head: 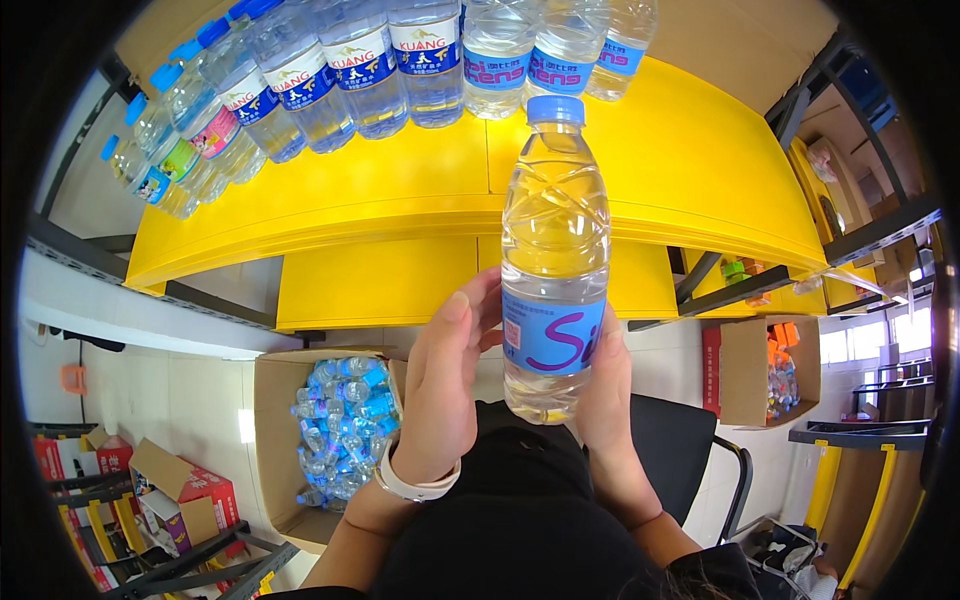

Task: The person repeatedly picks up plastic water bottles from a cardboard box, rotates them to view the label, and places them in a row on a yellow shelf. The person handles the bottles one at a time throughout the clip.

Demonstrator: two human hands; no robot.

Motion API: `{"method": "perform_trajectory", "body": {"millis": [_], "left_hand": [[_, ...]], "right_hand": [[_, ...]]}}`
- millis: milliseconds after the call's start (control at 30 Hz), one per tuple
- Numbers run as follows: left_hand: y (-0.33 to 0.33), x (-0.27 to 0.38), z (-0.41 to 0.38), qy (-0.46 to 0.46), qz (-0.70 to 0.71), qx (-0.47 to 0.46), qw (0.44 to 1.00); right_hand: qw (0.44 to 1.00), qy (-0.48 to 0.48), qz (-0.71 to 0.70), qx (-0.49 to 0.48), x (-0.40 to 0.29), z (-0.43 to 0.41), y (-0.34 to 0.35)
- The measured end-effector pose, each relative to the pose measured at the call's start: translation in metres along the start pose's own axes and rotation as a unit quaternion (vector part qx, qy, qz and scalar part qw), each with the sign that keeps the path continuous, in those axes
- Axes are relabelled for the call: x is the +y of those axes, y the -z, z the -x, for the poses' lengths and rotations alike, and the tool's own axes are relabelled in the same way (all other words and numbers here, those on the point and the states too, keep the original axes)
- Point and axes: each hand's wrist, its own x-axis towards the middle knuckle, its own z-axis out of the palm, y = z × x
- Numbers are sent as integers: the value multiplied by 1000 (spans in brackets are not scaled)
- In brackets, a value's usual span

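A clear plastic water bottle (556, 255) with a blue cap and a blue label stands upright in the air between my hands, before the yellow shelf (660, 172). My right hand (606, 382) grips its lower right side by the label. My left hand (446, 375), with a pale wristband, is at the bottle's left, palm turned towards it and fingers partly behind it; whether they touch it I cannot tell. Along the back of the shelf stand several more bottles, among them one with a white and blue label (426, 67) and one with a light blue label (495, 75).
Below the shelf at left, an open cardboard box (274, 450) holds many small bottles. Another cardboard box (742, 375) with bottles and orange items is at right. A black chair (667, 450) stands beside me. Dark metal frame bars (217, 304) flank the shelf.
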Motion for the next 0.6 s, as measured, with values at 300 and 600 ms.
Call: {"method": "perform_trajectory", "body": {"millis": [300, 600], "left_hand": [[-4, -4, -5, 1, 55, -13, 998], [3, -9, -8, 18, 110, -25, 993]], "right_hand": [[990, 86, 103, -45, -6, 0, 2], [980, 64, 175, -67, -19, 1, 7]]}}
